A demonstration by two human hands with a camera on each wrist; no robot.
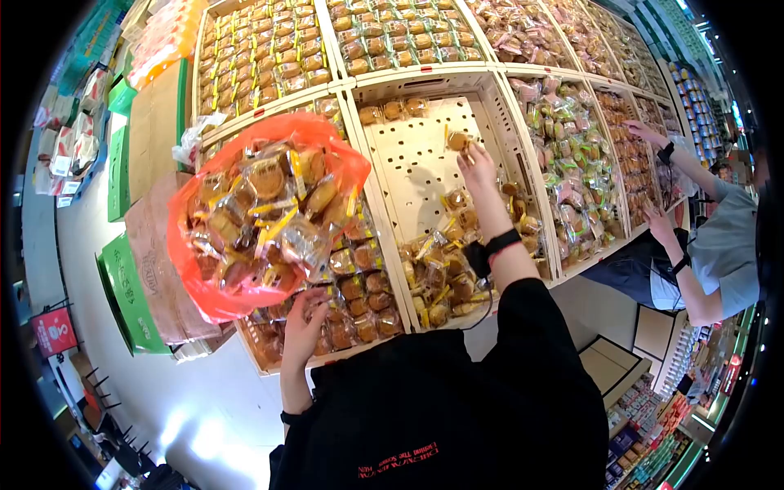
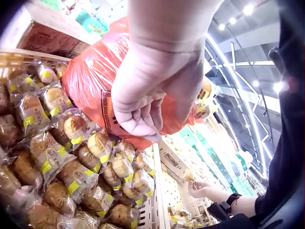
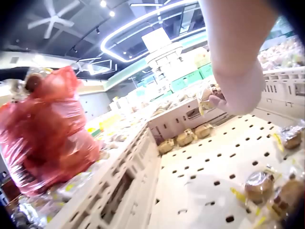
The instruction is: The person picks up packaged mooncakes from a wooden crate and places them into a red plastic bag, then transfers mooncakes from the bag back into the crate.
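Note:
In the head view, my right hand (image 1: 480,171) pinches a plastic-wrapped pastry (image 1: 457,141) over the bare floor of a pale slotted bin (image 1: 400,163). The right wrist view shows this pastry (image 3: 204,100) at the fingertips, partly behind the hand. A red plastic bag (image 1: 353,163), heaped with wrapped pastries (image 1: 265,180), stands on the neighbouring bin to the left. My left hand (image 1: 305,325) is beside the bag's near edge, above rows of pastries (image 1: 367,306). In the left wrist view, its fingers (image 2: 136,126) hang loosely curled in front of the red bag (image 2: 90,76), gripping nothing.
Loose wrapped pastries (image 1: 445,265) lie at the near end of the slotted bin, with a short row (image 1: 394,109) at its far end. More filled bins surround it. Cardboard boxes (image 1: 155,261) stand left. Another person (image 1: 710,245) reaches into bins at right.

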